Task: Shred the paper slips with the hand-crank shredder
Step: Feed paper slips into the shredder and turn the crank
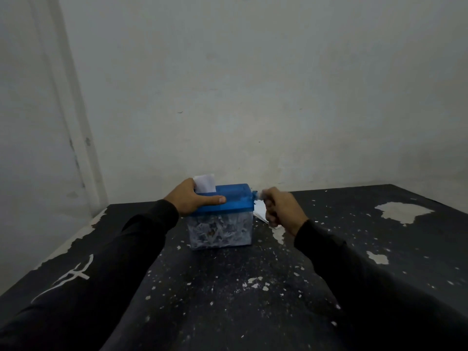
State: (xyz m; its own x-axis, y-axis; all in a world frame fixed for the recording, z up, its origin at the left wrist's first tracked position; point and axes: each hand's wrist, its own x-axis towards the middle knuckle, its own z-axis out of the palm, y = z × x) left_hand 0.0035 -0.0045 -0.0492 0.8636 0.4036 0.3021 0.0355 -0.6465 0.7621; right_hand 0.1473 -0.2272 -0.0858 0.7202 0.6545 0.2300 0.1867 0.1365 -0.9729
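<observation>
Two forearms in black sleeves reach forward from the bottom of the head view, over a dark counter whose paint is chipped in pale patches. A white mark shows on the left sleeve.

Near the middle of the counter stands the hand-crank shredder: a blue lid on a clear bin packed with pale paper shreds. The left hand rests on the lid's left end, thumb laid along the near edge and fingers over the top; its grip is relaxed, fingers apart rather than curled around anything. Just behind that hand, a white paper slip stands upright out of the lid.

At the shredder's right end, the right hand is blurred, its grip clamped in a fist on the crank handle, of which only a small blue part shows beside the lid. More white paper slips lie on the counter just right of the bin, partly hidden by that hand. A plain pale wall rises behind the counter.
</observation>
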